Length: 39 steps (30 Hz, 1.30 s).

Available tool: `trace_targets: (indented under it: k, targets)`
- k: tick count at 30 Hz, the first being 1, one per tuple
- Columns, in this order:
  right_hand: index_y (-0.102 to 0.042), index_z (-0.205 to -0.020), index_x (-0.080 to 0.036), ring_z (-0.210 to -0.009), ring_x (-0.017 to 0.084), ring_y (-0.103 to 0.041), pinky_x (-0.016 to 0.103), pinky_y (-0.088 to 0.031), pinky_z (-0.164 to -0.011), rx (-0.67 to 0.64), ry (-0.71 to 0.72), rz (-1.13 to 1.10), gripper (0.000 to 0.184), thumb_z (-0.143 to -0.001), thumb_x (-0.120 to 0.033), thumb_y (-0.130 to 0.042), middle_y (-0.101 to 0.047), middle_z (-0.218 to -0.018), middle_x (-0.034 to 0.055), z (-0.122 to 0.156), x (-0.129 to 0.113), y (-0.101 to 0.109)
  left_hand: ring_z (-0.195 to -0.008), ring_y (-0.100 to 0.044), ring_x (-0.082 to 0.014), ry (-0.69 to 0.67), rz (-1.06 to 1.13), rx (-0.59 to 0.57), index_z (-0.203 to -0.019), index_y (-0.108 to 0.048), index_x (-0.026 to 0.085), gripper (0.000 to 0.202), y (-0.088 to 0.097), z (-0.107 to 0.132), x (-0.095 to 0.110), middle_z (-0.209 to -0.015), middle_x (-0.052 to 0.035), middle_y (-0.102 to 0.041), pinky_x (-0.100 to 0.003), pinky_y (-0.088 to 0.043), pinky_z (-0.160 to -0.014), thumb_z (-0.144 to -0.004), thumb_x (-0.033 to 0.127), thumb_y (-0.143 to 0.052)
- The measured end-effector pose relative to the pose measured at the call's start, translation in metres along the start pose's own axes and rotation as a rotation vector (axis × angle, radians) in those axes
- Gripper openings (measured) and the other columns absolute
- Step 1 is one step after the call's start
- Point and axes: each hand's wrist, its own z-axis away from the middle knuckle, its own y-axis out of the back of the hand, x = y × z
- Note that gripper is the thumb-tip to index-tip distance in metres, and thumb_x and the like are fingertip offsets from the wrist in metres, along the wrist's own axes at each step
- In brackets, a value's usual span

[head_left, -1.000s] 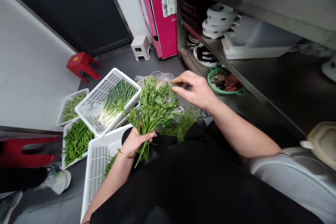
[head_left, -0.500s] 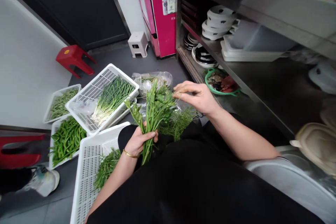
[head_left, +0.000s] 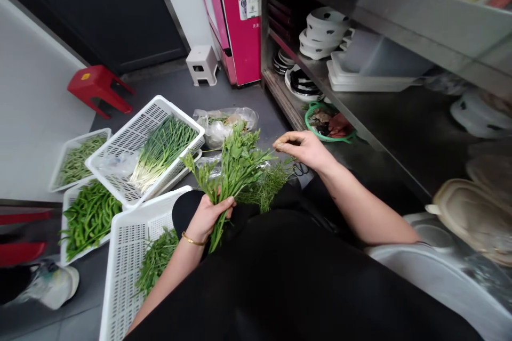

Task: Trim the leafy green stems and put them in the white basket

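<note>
My left hand, with a gold bangle at the wrist, is wrapped round the stems of a bunch of leafy greens. The leafy tops fan out upward and to the right. Just right of those tops, my right hand is closed in a pinch, its fingertips close to the outermost stems. What lies between them, if anything, is too small to make out. Below the right hand, a loose pile of thin green stems lies by my lap. More leafy greens sit in the white basket at my left.
Spring onions lie in a raised white crate. Nearby are green peppers and green beans. A clear plastic bag rests on the floor ahead. Steel shelving runs along my right. Another person's shoe is at left.
My right hand has drawn away from the leafy tops, a little right and down, its fingers coming together in a pinch. The bunch in my left hand leans further to the right.
</note>
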Motion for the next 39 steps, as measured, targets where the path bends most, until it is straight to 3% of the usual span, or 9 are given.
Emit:
trace_targets:
  k: [2,6,8,12,16,21,29,35,39]
  targets:
    - [-0.068,-0.086,-0.017,-0.077,0.016,-0.061,0.030,-0.048,-0.073,0.016,0.058,0.134,0.018,-0.075,-0.030,-0.062,-0.069,-0.085,0.0039,0.003,-0.006,0.007,-0.043,-0.046,-0.0097,-0.002,-0.031,0.009,-0.067,-0.061,0.013,0.022,0.000,0.001,0.001,-0.047,0.0005,-0.054,-0.022,-0.033,-0.043,-0.073,0.033,-0.066]
    - [-0.066,-0.096,-0.023,-0.091,0.020,-0.059,0.038,-0.046,-0.084,0.266,0.281,0.347,0.020,-0.080,-0.025,-0.055,-0.065,-0.096,0.0056,0.016,-0.033,0.014,-0.043,-0.046,-0.0099,0.006,-0.069,-0.012,-0.067,-0.062,0.014,0.022,-0.002,0.002,0.004,-0.045,0.0007,-0.053,-0.022,-0.033,-0.044,-0.074,0.034,-0.065]
    - [-0.065,-0.097,-0.025,-0.098,0.022,-0.056,0.041,-0.044,-0.088,0.313,0.388,0.425,0.020,-0.083,-0.024,-0.052,-0.063,-0.098,0.0063,0.021,-0.044,0.013,-0.043,-0.046,-0.0098,0.011,-0.070,-0.013,-0.067,-0.062,0.014,0.022,-0.003,0.001,0.005,-0.046,0.0008,-0.054,-0.022,-0.033,-0.043,-0.074,0.034,-0.065]
    - [-0.066,-0.095,-0.024,-0.104,0.024,-0.053,0.041,-0.041,-0.088,-0.001,0.528,0.600,0.018,-0.085,-0.025,-0.052,-0.063,-0.098,0.0067,0.018,-0.043,0.006,-0.043,-0.046,-0.0096,0.028,-0.066,-0.030,-0.067,-0.061,0.014,0.022,-0.003,0.002,0.005,-0.046,0.0009,-0.054,-0.021,-0.033,-0.043,-0.075,0.034,-0.065]
    - [-0.067,-0.094,-0.020,-0.101,0.023,-0.053,0.038,-0.040,-0.084,-0.227,0.522,0.734,0.020,-0.087,-0.028,-0.050,-0.061,-0.097,0.0090,0.008,-0.025,-0.001,-0.043,-0.046,-0.0091,0.026,-0.062,-0.021,-0.067,-0.061,0.014,0.021,-0.004,0.004,0.005,-0.046,0.0010,-0.053,-0.020,-0.032,-0.042,-0.075,0.032,-0.065]
    - [-0.064,-0.099,-0.019,-0.093,0.020,-0.053,0.034,-0.039,-0.080,-0.252,0.518,0.687,0.020,-0.087,-0.027,-0.051,-0.060,-0.095,0.0080,0.011,-0.023,-0.004,-0.044,-0.047,-0.0089,0.025,-0.058,-0.002,-0.067,-0.061,0.014,0.020,-0.005,0.005,0.006,-0.047,0.0013,-0.054,-0.020,-0.032,-0.042,-0.074,0.032,-0.066]
    - [-0.067,-0.084,-0.017,-0.088,0.019,-0.048,0.031,-0.033,-0.077,-0.377,0.488,0.758,0.021,-0.087,-0.030,-0.051,-0.058,-0.087,0.0080,0.009,-0.036,-0.024,-0.045,-0.043,-0.0089,-0.009,-0.195,-0.050,-0.054,-0.054,0.014,0.032,-0.006,0.004,0.007,-0.047,0.0005,-0.052,-0.023,-0.034,-0.047,-0.078,0.035,-0.062]
    - [-0.063,-0.074,-0.015,-0.079,0.017,-0.045,0.030,-0.030,-0.075,-0.492,0.408,0.826,0.018,-0.084,-0.021,-0.049,-0.055,-0.078,0.0067,0.007,-0.035,-0.033,-0.045,-0.042,-0.0089,-0.032,-0.226,-0.043,-0.054,-0.052,0.015,0.035,-0.008,0.004,0.008,-0.047,0.0009,-0.051,-0.023,-0.032,-0.048,-0.079,0.037,-0.060]
    - [-0.061,-0.072,-0.015,-0.079,0.017,-0.044,0.030,-0.031,-0.077,-0.493,0.381,0.830,0.009,-0.076,-0.016,-0.053,-0.054,-0.077,0.0060,0.010,-0.029,-0.038,-0.045,-0.042,-0.0093,-0.020,-0.236,-0.035,-0.055,-0.052,0.015,0.034,-0.009,0.005,0.008,-0.047,0.0011,-0.051,-0.023,-0.033,-0.047,-0.078,0.038,-0.061]
